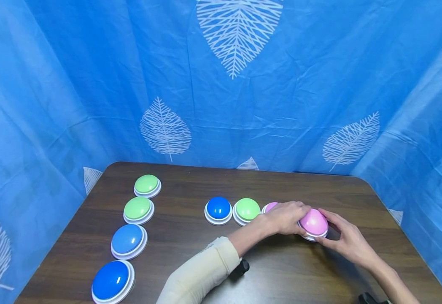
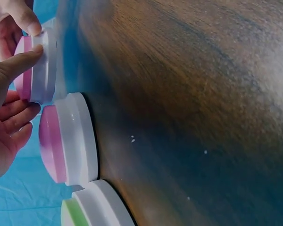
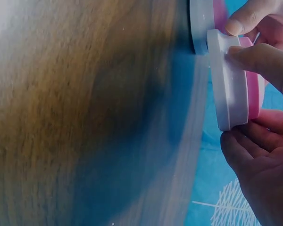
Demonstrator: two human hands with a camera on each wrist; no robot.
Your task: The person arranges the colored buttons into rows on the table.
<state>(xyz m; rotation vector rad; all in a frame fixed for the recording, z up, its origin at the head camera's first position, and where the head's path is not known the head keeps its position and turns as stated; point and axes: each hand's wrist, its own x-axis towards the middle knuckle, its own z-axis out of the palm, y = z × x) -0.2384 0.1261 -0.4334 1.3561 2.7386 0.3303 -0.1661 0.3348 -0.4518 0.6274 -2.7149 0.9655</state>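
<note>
On the right of the table (image 1: 168, 236), left hand (image 1: 291, 217) and right hand (image 1: 344, 240), part-curled, pinch a pink domed button (image 1: 313, 221): likely light, stiff plastic, best held by its white base (image 3: 233, 94); table contact unclear.

Blue curtain (image 1: 281, 114), white leaf prints (image 1: 240, 31); brown table (image 1: 177, 232), 2 rounded far corners (image 1: 357, 181).

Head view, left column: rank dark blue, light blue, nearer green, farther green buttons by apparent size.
1. dark blue button
2. light blue button
3. nearer green button
4. farther green button
The two greens differ only slightly. Nearer buttons look larger, so true sizes are unsure.
</note>
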